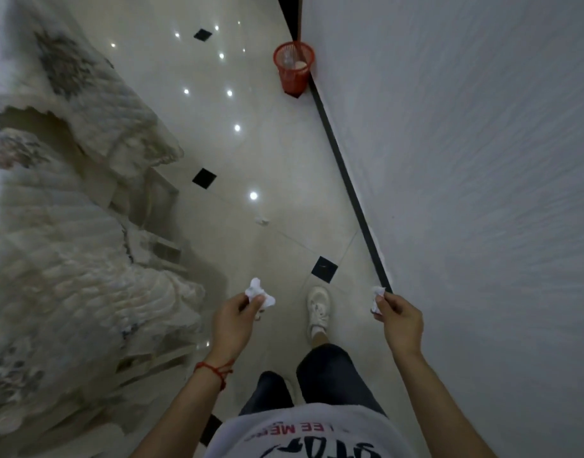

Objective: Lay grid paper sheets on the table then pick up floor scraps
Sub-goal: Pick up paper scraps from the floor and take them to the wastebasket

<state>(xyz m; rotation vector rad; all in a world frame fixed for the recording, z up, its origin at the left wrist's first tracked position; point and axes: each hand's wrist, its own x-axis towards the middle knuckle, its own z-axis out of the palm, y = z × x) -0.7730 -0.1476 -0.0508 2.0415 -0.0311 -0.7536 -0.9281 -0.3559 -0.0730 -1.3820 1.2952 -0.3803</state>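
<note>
My left hand pinches a crumpled white paper scrap out in front of me, above the glossy tiled floor. My right hand pinches a smaller white paper scrap close to the wall. Another small white scrap lies on the floor ahead, between my hands and a red mesh waste basket. The basket stands against the wall at the far end and holds some pale rubbish. No table or grid paper sheets are in view.
A quilted cream cover drapes over furniture along the left. A white wall with a dark skirting strip runs along the right. My white shoe is stepping forward on the beige floor with black inlay tiles.
</note>
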